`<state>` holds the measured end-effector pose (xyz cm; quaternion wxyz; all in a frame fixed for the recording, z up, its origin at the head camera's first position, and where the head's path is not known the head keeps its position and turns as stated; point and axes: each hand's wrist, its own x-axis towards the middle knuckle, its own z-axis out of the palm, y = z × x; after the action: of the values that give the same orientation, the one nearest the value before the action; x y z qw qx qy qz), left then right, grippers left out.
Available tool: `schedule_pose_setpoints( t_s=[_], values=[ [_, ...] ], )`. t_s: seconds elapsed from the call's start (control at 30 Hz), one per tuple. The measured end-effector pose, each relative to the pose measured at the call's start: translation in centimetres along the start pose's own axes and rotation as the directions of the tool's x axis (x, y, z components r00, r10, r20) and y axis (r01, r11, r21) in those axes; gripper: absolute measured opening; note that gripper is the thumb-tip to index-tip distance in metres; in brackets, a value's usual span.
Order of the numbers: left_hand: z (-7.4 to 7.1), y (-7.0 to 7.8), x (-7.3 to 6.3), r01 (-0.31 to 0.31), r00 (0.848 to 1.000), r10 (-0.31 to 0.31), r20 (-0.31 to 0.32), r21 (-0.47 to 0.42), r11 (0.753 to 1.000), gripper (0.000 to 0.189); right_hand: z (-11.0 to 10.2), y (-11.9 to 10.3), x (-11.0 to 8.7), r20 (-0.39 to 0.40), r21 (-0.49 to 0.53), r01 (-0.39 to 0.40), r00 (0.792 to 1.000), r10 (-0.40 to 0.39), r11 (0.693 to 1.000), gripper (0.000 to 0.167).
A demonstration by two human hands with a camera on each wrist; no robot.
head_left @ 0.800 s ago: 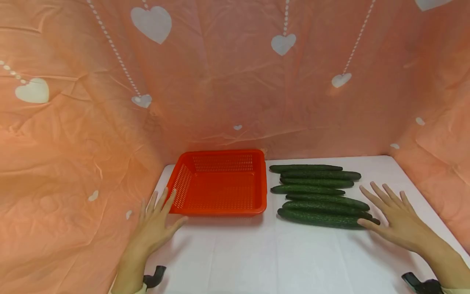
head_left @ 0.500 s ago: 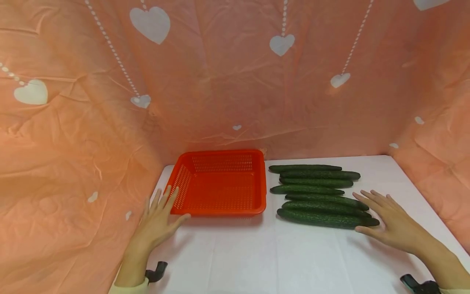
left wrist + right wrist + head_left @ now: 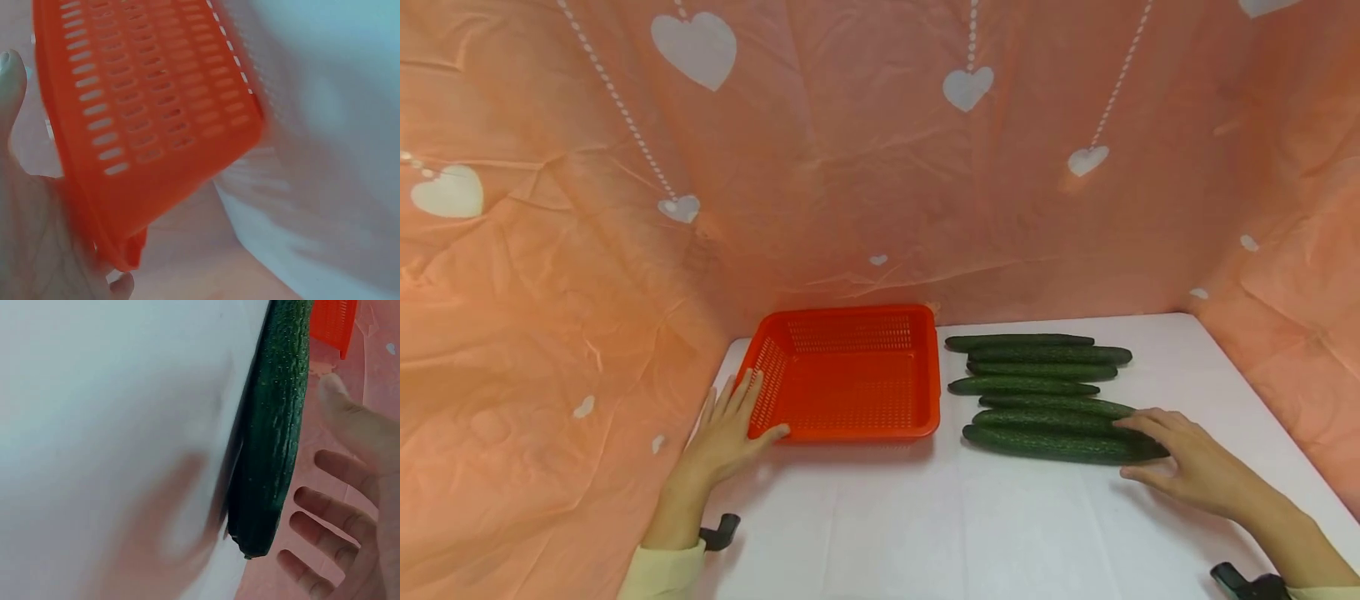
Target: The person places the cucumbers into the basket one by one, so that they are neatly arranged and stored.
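My left hand (image 3: 722, 437) is at the front left corner of a red plastic basket (image 3: 850, 436), fingers spread along its left rim and thumb at the front edge. In the left wrist view the hand lies right beside the basket's slotted wall (image 3: 150, 119). On the right, several dark green cucumbers lie in a row, and my right hand (image 3: 1195, 467) hovers at the right end of the nearest cucumber (image 3: 1045, 446). The right wrist view has its spread, slightly bent fingers (image 3: 325, 512) beside that cucumber's end, with a gap between.
The basket has nothing in it. Farther cucumbers (image 3: 1037, 355) lie on the white tabletop (image 3: 895, 533) toward the back. A pink heart-patterned cloth (image 3: 850, 167) hangs behind and along both sides. Dark wrist-worn devices (image 3: 722, 532) show on both arms.
My right hand has moved left and lower over the cucumber ends, its fingers bending more. The left hand has shifted slightly closer to the basket rim. The cucumbers and basket stay put.
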<state>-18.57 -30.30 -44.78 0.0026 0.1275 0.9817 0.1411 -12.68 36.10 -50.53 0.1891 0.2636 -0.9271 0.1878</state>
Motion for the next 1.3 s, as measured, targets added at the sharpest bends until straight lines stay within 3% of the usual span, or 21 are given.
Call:
schedule_pose_setpoints(
  t_s=[0.13, 0.37, 0.57, 0.83, 1.1, 1.3],
  values=[
    [0.1, -0.3, 0.3, 0.007, 1.0, -0.006, 0.02, -0.015, 1.0, 0.109, 0.2, 0.2, -0.2, 0.035, -0.022, -0.026, 0.999, 0.027, 0.999, 0.058],
    [0.2, -0.6, 0.5, 0.02, 0.999, -0.02, 0.027, -0.031, 0.999, 0.114, 0.6, 1.0, -0.5, 0.059, -0.01, -0.027, 0.998, 0.027, 1.0, 0.054],
    [0.4, -0.7, 0.6, 0.031, 0.999, -0.029, 0.04, -0.054, 0.998, 0.117, 0.7, 1.2, -0.6, 0.135, -0.013, -0.072, 0.988, 0.073, 0.997, 0.044],
    [0.7, -0.7, 0.6, 0.033, 0.999, -0.031, 0.036, -0.06, 0.998, 0.116, 1.4, 1.9, -0.7, 0.035, 0.05, 0.061, 0.997, -0.063, 0.997, 0.051],
    [1.1, -0.8, 0.5, 0.037, 0.999, -0.035, 0.03, -0.056, 0.998, 0.116, 0.4, 0.9, -0.9, 0.098, 0.185, -0.089, 0.993, 0.071, 0.979, 0.049],
    [1.1, -0.9, 0.5, 0.042, 0.999, -0.04, 0.029, -0.061, 0.997, 0.115, -0.2, 0.2, -0.6, 0.061, 0.241, -0.086, 0.995, 0.074, 0.967, 0.049]
  ],
)
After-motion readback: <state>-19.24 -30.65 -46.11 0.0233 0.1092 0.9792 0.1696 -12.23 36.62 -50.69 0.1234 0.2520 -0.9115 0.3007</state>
